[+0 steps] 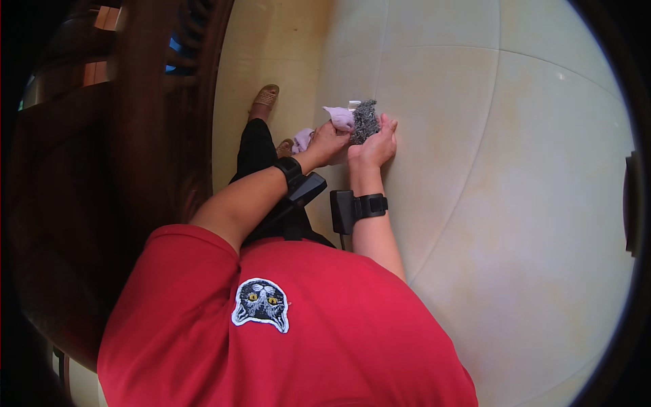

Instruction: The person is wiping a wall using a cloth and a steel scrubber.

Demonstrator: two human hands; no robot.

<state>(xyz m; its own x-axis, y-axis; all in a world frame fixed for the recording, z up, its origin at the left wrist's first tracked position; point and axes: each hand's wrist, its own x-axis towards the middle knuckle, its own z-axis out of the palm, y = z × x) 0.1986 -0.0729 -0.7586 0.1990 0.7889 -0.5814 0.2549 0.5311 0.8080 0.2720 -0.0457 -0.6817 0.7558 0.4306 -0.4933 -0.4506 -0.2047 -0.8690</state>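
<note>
My left hand grips a pale pink cloth, part of which stands up above the fingers. Another pale pink piece shows beyond the wrist on the left; whether it is the same cloth I cannot tell. My right hand is cupped, palm turned inward, around the lower right side of a grey, shaggy textile piece. This piece touches the pink cloth, and a small white tag shows at its top left. Both hands are close together, and the fingers partly hide each other's grip.
A large pale tiled wall rises close on the right. Dark carved wooden furniture or railing stands on the left. Between them lies a beige floor, with my sandalled foot on it. A dark fixture is at the far right.
</note>
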